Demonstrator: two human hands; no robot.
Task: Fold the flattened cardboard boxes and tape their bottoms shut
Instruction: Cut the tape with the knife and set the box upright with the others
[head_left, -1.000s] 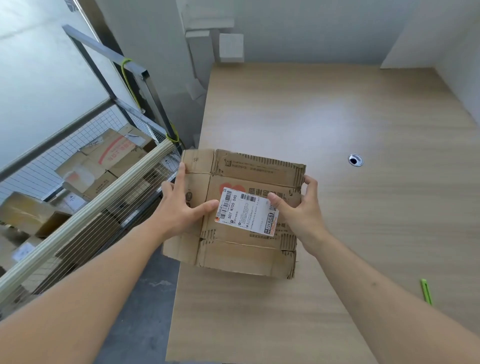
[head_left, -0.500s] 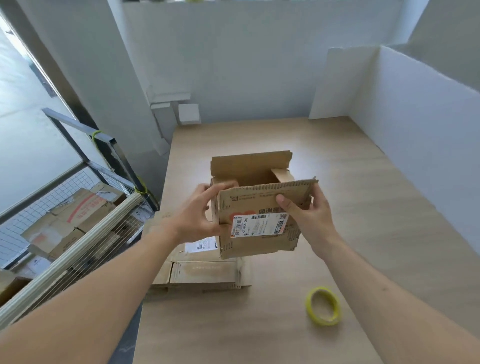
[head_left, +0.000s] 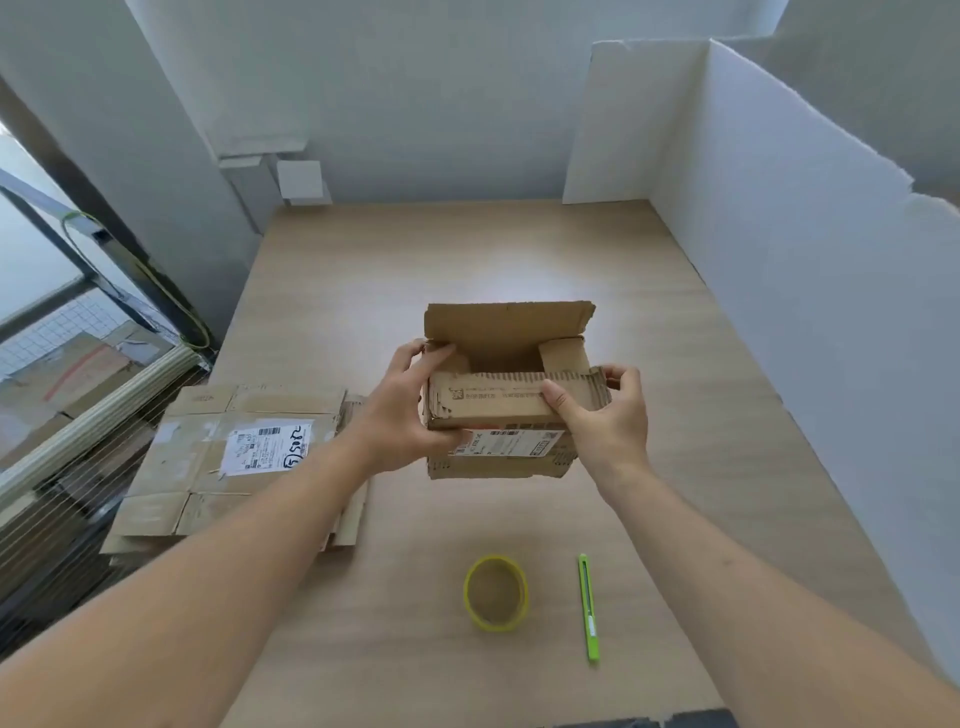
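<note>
A small brown cardboard box (head_left: 498, 405) with a white shipping label is opened into shape above the middle of the wooden table (head_left: 467, 270). Its far flap stands up and its near flap is folded inward. My left hand (head_left: 405, 405) grips the box's left side, thumb on the front. My right hand (head_left: 597, 415) holds the right end, thumb pressing on the near flap. A stack of flattened cardboard boxes (head_left: 234, 457) lies at the table's left edge. A yellow tape roll (head_left: 496, 592) sits on the table near me.
A green utility knife (head_left: 589, 608) lies right of the tape roll. White foam boards (head_left: 779, 208) wall the table's right side and back corner. A wire cage cart (head_left: 78, 395) with more cardboard stands left of the table.
The flat box was lifted from the table's left edge and opened into a box shape. Its near flap is now folded down inward. The view has tilted down, showing the tape and knife.
</note>
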